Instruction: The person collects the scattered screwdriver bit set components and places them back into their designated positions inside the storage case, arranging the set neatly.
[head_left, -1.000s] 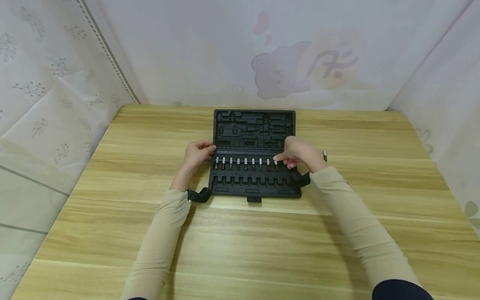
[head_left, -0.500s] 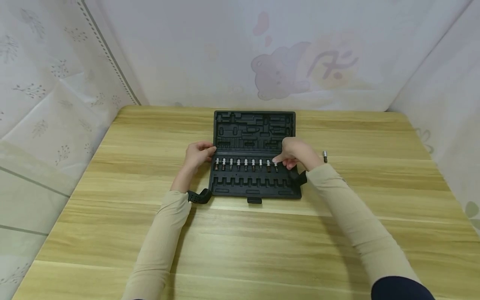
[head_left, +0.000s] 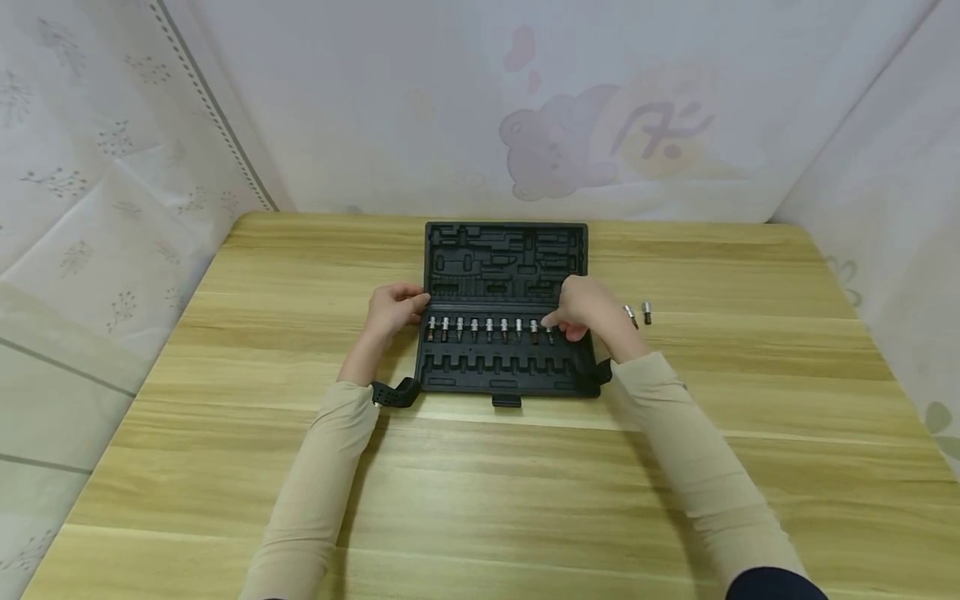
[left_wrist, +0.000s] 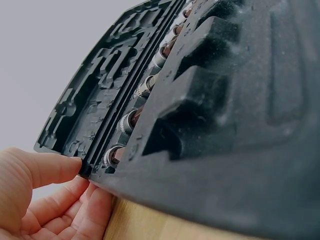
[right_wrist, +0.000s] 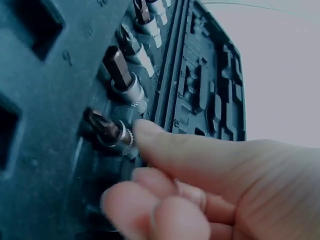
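A black tool case [head_left: 472, 385] lies unfolded flat on the table, its moulded lid [head_left: 491, 287] toward the back. A row of silver-ended bit sockets [head_left: 489, 327] fills its upper slots. At the case's left edge by the hinge, my left hand [head_left: 392, 308] pinches the rim, thumb [left_wrist: 60, 167] on top and fingers lower down. My right hand [head_left: 588, 307] is over the right side of the case. Its thumb [right_wrist: 160, 142] presses the silver end of the rightmost bit socket [right_wrist: 105, 127], while the other fingers are loosely bent, apart from it.
Two loose bit sockets [head_left: 647, 312] lie on the wooden table [head_left: 480, 492] right of the case, near my right wrist. A latch tab [head_left: 507, 401] juts from the case's front edge. Patterned cloth [head_left: 375, 108] hangs behind the table.
My right hand and forearm have shifted slightly left, uncovering a second loose bit socket beside the wrist. The thumb stays at the rightmost bit socket. My left hand keeps its hold on the case.
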